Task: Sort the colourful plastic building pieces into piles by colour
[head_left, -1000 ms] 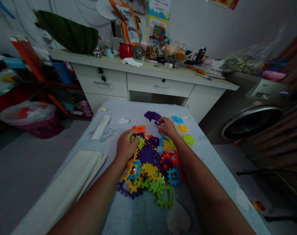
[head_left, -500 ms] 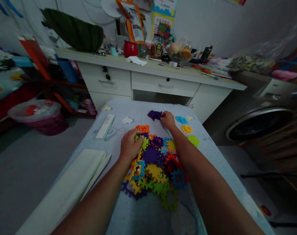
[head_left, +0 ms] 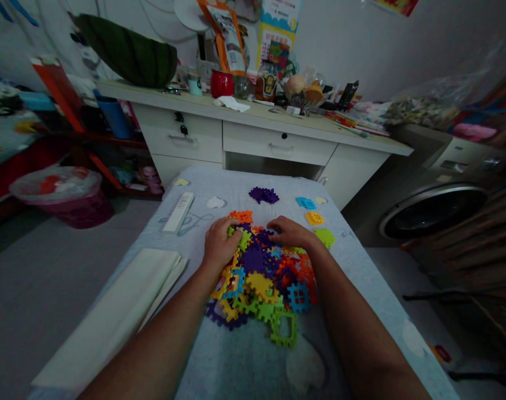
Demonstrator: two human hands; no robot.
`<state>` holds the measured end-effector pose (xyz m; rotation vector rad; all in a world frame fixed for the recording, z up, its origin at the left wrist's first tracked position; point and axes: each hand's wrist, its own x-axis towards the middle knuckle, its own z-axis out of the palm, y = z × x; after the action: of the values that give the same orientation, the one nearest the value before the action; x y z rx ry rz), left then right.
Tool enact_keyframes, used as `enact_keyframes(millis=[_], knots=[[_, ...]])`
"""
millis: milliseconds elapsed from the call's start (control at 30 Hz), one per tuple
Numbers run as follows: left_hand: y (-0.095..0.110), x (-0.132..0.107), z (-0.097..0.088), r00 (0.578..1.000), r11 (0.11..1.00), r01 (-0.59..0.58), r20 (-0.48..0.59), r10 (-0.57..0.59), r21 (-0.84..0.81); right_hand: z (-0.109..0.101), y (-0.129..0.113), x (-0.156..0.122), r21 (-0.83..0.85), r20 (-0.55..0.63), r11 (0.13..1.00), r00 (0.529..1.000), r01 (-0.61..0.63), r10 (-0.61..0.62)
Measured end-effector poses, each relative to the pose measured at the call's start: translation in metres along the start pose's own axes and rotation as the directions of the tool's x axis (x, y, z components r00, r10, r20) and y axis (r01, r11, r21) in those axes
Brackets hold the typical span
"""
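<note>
A heap of toothed plastic building tiles in purple, yellow, green, blue, orange and red lies on the cloth-covered table (head_left: pixel 363 311). My left hand (head_left: pixel 220 243) rests at the heap's left edge, its fingers curled around a lime green tile (head_left: pixel 244 240) with the thumb against it. On the heap's upper right is my right hand (head_left: pixel 293 232), thumb and index finger apart beside a purple tile (head_left: pixel 262 238); its other fingers are partly hidden. Beyond the heap a cluster of purple tiles (head_left: pixel 264 195) lies alone.
To the right lie separate tiles: a blue one (head_left: pixel 306 203), a yellow one (head_left: pixel 315 218) and a green one (head_left: pixel 325 237). A white box (head_left: pixel 179 213) and a folded white cloth (head_left: pixel 111 316) are on the left. A white desk (head_left: pixel 277 145) stands behind; a washing machine (head_left: pixel 436 183) is at right.
My right hand has let go of the purple cluster at the back and come toward me, down to the heap. My left hand stays at the green tile.
</note>
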<state>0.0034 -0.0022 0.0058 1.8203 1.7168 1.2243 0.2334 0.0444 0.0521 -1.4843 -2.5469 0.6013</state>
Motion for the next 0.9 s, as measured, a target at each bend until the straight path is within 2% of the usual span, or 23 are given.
enact_keyframes(millis=[100,200,367,433,700,900], knots=[[0.0,0.0,0.0,1.0,1.0,-0.005,0.003,0.005,0.001,0.006,-0.002,-0.001,-0.019,0.008,1.0,1.0,0.008,-0.008],[0.0,0.0,0.0,1.0,1.0,-0.001,0.006,0.001,0.004,0.006,-0.001,0.001,0.038,-0.009,0.999,1.0,0.009,-0.009],[0.0,0.001,0.0,1.0,1.0,-0.014,0.004,0.014,-0.002,-0.001,-0.004,0.0,0.243,0.019,0.965,0.995,-0.098,0.097],[-0.001,0.001,0.0,1.0,1.0,-0.019,0.003,0.019,-0.009,-0.004,-0.005,-0.001,0.312,0.008,0.944,0.994,-0.106,0.109],[0.0,0.001,0.0,1.0,1.0,-0.003,-0.002,0.003,-0.003,-0.009,-0.001,-0.005,0.502,-0.093,0.863,0.988,-0.061,0.124],[0.0,0.001,0.0,1.0,1.0,-0.001,-0.001,0.001,-0.003,-0.007,0.004,0.0,0.557,-0.261,0.83,0.943,-0.027,0.206]])
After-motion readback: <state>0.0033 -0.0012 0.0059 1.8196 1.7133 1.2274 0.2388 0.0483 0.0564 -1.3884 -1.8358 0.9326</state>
